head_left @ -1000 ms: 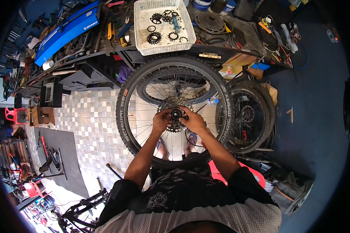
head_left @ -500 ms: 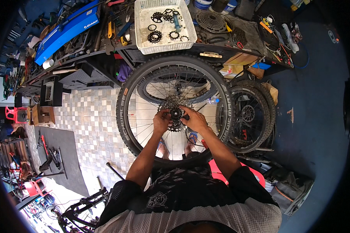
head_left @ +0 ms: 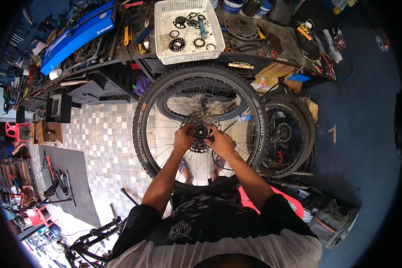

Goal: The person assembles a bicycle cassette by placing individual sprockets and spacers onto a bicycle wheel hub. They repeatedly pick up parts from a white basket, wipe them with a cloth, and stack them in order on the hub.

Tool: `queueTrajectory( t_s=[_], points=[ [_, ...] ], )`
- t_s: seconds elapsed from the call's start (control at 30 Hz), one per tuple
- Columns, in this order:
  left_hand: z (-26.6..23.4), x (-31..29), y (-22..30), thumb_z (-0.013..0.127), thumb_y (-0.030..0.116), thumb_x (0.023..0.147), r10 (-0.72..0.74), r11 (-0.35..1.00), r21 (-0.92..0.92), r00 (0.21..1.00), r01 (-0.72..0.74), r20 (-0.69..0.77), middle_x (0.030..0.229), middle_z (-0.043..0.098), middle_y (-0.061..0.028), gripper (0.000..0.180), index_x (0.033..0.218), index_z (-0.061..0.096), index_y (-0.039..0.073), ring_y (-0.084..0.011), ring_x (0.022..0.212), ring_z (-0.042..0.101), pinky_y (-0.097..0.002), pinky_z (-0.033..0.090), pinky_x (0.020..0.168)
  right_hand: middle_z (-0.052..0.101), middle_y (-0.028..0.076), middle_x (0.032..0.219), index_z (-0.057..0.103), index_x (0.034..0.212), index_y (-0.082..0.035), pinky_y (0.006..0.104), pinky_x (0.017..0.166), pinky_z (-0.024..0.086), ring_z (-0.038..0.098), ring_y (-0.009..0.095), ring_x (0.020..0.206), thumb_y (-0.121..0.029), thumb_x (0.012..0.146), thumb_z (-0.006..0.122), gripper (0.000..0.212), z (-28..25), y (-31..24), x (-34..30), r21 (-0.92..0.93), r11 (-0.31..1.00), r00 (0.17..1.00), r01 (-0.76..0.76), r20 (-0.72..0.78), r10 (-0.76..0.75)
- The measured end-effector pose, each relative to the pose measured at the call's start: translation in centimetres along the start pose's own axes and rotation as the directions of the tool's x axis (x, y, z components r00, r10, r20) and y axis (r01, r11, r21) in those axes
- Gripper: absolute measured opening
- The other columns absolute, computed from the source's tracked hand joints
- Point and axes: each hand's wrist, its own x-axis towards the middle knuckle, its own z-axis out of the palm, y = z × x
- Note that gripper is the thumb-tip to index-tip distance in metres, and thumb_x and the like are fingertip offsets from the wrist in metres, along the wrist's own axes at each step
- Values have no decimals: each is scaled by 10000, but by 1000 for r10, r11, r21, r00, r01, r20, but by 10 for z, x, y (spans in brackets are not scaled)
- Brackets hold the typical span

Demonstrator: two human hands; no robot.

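Note:
A bicycle wheel (head_left: pixel 143 134) with a knobby black tyre lies before me, its hub facing up. At its centre sits a cassette (head_left: pixel 201 146) of dark toothed sprockets. My left hand (head_left: pixel 183 138) is on the cassette's left side, thumb and fingers closed against the edge of a small upper sprocket. Opposite it, my right hand (head_left: pixel 221 142) grips the same sprocket from the right, with the index finger at the far side and the thumb nearer me. Between the hands the hub's round centre shows. My fingertips partly hide the sprocket edges.
A white plastic basket (head_left: pixel 190 57) with loose sprockets, rings and a blue-bodied tool stands on the workbench beyond the wheel. A large cassette (head_left: pixel 241 27) lies beside it. More wheels (head_left: pixel 281 138) lean at the right. A red stool (head_left: pixel 295 206) is near my right side.
Both hands have shifted slightly left at the cassette. My right index finger has drawn in closer to the sprocket. The wheel has moved very little.

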Motion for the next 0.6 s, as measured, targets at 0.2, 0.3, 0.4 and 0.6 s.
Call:
queueTrajectory(
  t_s=[0.2,0.3,0.4,0.6],
  points=[
    [-6,3,4,709,59,905,158,971,181,987,-156,6,826,738,-142,310,1215,710,59,-221,665,717,-369,571,632,751,58,1143,502,1445,-160,466,892,561,721,337,1038,-301,889,757,628,6,1,0,6,1000,999,20,-41,-20],
    [-8,0,9,742,98,866,193,911,373,981,-178,-5,943,716,-168,425,1285,675,82,-293,817,719,-425,580,718,735,100,1181,514,1439,-171,469,901,557,709,356,1060,-310,896,745,607,5,2,2,-45,998,997,44,-56,-47],
    [-7,-9,15,765,139,834,240,853,484,971,-198,-25,1174,635,-198,536,1353,631,141,-371,1011,680,-481,579,827,717,139,1212,520,1439,-185,475,916,547,694,376,1082,-319,898,741,600,1,1,2,-35,999,998,34,-48,-36],
    [-7,-23,26,883,291,734,374,676,641,919,-364,128,1433,442,-215,718,1396,607,260,-462,1297,468,-517,509,1028,728,162,1153,535,1430,-180,473,902,540,701,380,1055,-355,879,763,622,-16,5,-11,143,988,991,-60,-112,77]
  ],
)
